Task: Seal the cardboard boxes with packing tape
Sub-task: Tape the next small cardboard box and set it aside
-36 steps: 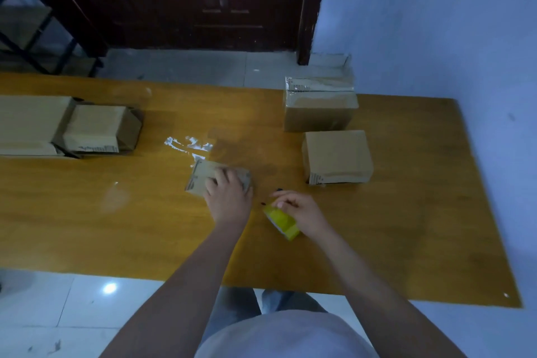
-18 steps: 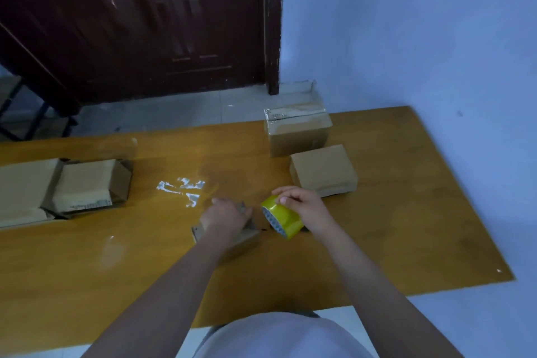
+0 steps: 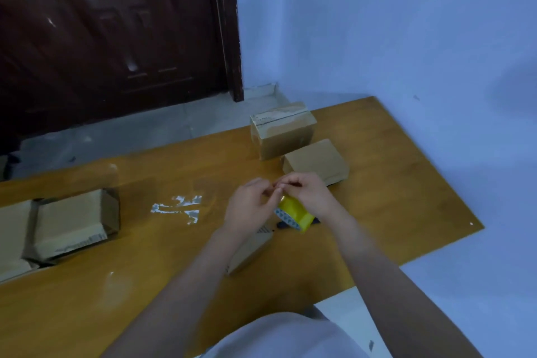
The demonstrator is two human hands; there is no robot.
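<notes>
Both hands are up over the middle of the orange-brown wooden table (image 3: 406, 189). Right hand (image 3: 312, 193) has its fingers curled round the yellow roll of packing tape (image 3: 295, 213), held just above the tabletop. Left hand (image 3: 250, 202) meets it at the top of the roll, thumb & forefinger pinched together there, prob. picking at the loose tape end, though no free strip shows, so can't say for sure.

Progress, judging by how things lie: the tall brown cardboard box (image 3: 283, 132) at the far side has glossy tape across its top flaps, so looks sealed. The lower flat-topped brown cardboard box (image 3: 316, 161) just near of it is closed; tape on it can't be made out. The small flat brown cardboard box (image 3: 251, 248) right under the forearms, near edge, seems to be the one in hand, no tape seen on it yet.

Far left, a brown cardboard box with flaps hanging open (image 3: 72, 221) sits against more cardboard pieces at the frame edge; those look undone.

So approx. one done, maybe two; current box not started, at least one more waiting. White scraps of torn tape (image 3: 180, 208) lie stuck on the table left of the hands
</notes>
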